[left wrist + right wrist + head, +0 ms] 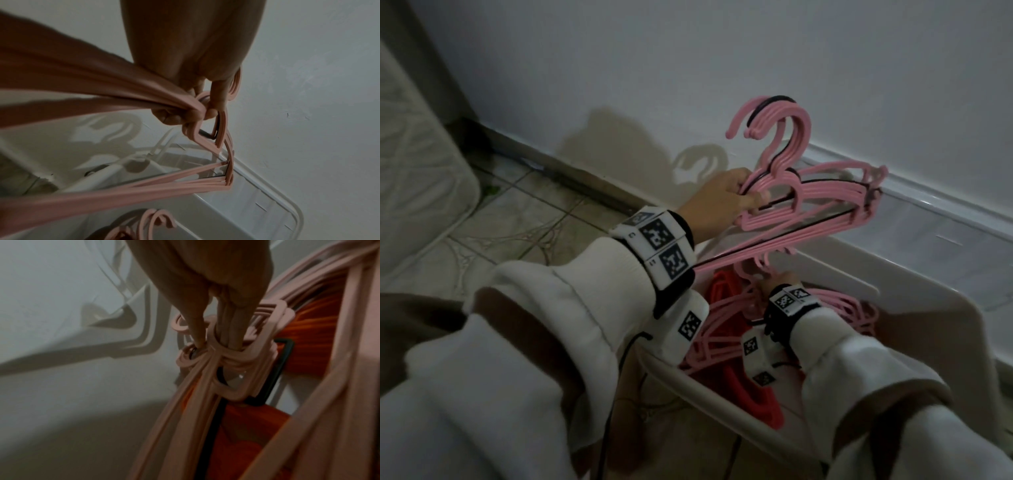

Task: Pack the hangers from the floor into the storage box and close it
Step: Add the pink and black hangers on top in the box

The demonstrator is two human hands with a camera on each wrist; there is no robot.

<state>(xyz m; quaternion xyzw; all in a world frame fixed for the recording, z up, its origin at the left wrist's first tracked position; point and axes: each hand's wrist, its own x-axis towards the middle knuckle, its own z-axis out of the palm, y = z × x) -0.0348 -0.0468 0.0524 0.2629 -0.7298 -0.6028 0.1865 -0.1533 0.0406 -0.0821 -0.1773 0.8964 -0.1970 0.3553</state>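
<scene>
two bundles of pink hangers: left grip (726,202) clenches one bundle (808,202) above the storage box (941,315); right grip (779,279) fingers hook thru the other (726,329) inside, w/ red hangers (743,387).

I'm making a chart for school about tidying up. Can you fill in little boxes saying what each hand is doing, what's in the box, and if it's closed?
left hand: grips a bunch of pink hangers, held up above the storage box
right hand: down in the box, fingers hooked through pink hangers in the box
in the box: pink hangers, red hangers, at least one dark hanger
box closed: no, open
</scene>
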